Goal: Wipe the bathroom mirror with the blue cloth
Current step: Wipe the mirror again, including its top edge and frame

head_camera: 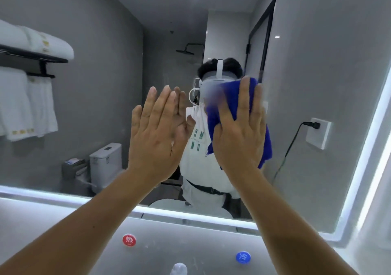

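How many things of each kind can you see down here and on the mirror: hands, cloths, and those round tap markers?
Hands: 2, the left hand flat against the mirror, the right hand pressing the cloth
Blue cloth: 1
Round markers: 2, a red marker and a blue marker
Total: 5

R hand (239, 130) flat, pressing blue cloth (263, 145) on mirror (101, 80) — L hand (156, 133) flat beside it.

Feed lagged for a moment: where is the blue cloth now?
In the head view, the crumpled blue cloth is pressed flat against the lit-edged bathroom mirror under the right hand, right of the open left hand.
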